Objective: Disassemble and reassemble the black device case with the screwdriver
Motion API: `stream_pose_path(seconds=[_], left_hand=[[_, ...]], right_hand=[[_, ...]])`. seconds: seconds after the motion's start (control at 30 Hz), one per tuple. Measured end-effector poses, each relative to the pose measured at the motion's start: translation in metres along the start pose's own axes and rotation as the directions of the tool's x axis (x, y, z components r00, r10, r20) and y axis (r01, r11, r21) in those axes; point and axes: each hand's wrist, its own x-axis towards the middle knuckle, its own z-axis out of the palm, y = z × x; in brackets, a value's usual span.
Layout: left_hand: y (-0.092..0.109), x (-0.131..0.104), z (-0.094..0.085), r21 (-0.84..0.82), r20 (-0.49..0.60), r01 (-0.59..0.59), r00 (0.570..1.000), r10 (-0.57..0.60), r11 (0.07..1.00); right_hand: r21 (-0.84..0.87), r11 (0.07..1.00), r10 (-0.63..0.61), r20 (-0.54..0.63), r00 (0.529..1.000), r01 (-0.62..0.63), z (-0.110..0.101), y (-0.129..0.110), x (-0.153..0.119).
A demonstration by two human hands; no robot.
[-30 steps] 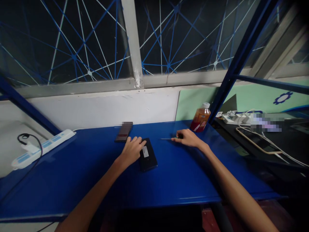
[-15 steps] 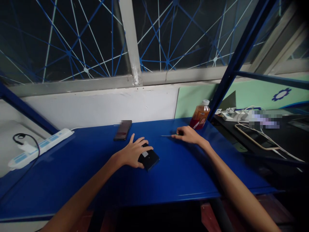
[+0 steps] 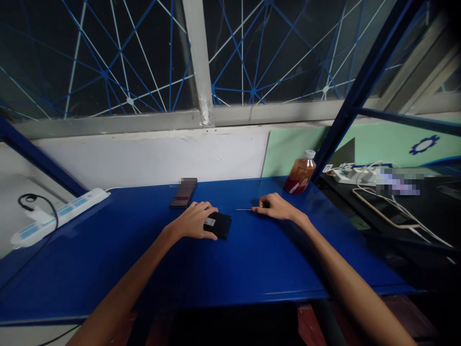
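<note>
Dark windows (image 3: 126, 62) back the blue worktop (image 3: 259, 269). The left hand (image 3: 192, 221) curls its fingers round a black box (image 3: 221, 225), which sticks out rightward from them, long axis seemingly crosswise; the right hand (image 3: 275, 207) pinches a thin rod (image 3: 244, 209) (its tip, I notice, near the box).

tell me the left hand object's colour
The flat object is black, its label pale; head view.
</note>
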Motion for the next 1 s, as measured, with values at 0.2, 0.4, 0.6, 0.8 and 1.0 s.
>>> stream_pose_path(seconds=[0.2,0.4,0.6,0.8,1.0], left_hand=[[-0.005,0.01,0.008,-0.051,-0.024,0.047,0.999,-0.048,0.998],[-0.009,0.008,0.018,-0.058,-0.092,0.05,0.994,-0.056,0.997],[-0.012,0.007,0.024,-0.053,-0.137,0.022,0.99,-0.029,0.998],[-0.015,0.005,0.03,-0.026,-0.195,-0.005,0.981,0.0,1.0],[-0.007,0.004,0.036,0.014,-0.274,-0.005,0.962,0.009,1.0]], right_hand=[[0.063,0.998,0.004,0.055,0.998,-0.007,0.009,0.004,0.002],[0.087,0.996,0.008,0.031,0.999,-0.011,0.016,0.007,0.005],[0.071,0.997,-0.004,-0.017,1.0,0.005,0.022,0.008,0.007],[0.018,1.0,-0.007,-0.037,0.999,0.008,0.023,0.005,0.008],[-0.061,0.998,-0.021,-0.07,0.997,0.017,0.021,-0.001,0.005]])
